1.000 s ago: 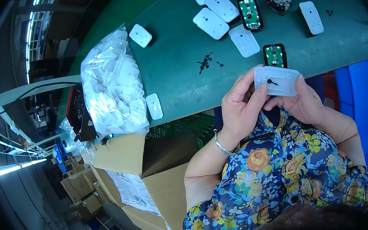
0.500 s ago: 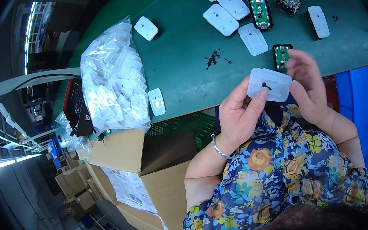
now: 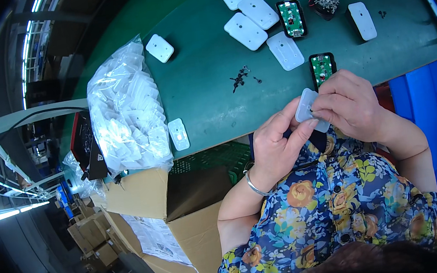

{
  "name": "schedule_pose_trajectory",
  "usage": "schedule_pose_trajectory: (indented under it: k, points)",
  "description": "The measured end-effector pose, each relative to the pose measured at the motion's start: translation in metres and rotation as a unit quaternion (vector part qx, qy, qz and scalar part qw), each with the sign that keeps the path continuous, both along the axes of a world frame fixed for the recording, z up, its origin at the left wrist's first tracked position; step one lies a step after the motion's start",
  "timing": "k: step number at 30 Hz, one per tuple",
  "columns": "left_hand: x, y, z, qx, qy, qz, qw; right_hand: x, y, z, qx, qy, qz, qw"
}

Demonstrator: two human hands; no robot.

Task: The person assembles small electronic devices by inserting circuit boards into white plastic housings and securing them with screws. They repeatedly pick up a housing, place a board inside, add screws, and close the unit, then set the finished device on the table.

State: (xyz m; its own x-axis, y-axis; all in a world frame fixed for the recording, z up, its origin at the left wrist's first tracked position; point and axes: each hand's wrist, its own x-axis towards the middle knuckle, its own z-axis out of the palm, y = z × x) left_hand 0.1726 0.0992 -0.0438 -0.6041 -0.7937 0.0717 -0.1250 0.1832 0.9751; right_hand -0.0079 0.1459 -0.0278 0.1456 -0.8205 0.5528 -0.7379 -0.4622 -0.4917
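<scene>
My left hand (image 3: 277, 144) grips a translucent white plastic cover (image 3: 305, 102) by its edge, thumb on the face. The cover is tilted up in front of my chest. My right hand (image 3: 349, 105) is closed in a pinch against the cover's middle. A dark speck shows at those fingertips; whatever they pinch is mostly hidden. Just beyond my right hand lies a green circuit board in a black case (image 3: 322, 68). A second cased board (image 3: 292, 19) is farther back, beside several white covers (image 3: 246, 31).
Small black parts (image 3: 243, 77) lie on the green table (image 3: 204, 101). At left stands a clear bag of white covers (image 3: 129, 113). A dark pot of small metal pieces (image 3: 324, 2) is at the back. Below the edge are an open carton (image 3: 195, 223) and a blue bin (image 3: 419, 117).
My right hand has come in from beside the cover and now pinches at its middle, where a small black part showed. The cover has turned more edge-on. The whole view has shifted slightly.
</scene>
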Motion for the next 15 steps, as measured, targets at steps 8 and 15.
schedule_pose_trajectory:
  k: [8,15]
  points:
    - [-0.007,-0.002,-0.004,0.192,0.062,0.001,0.979,-0.004,0.001,-0.003,-0.022,0.001,-0.018,1.000]
    - [-0.009,-0.008,0.003,0.254,0.055,-0.014,0.966,-0.005,0.002,-0.002,-0.022,-0.023,-0.047,0.998]
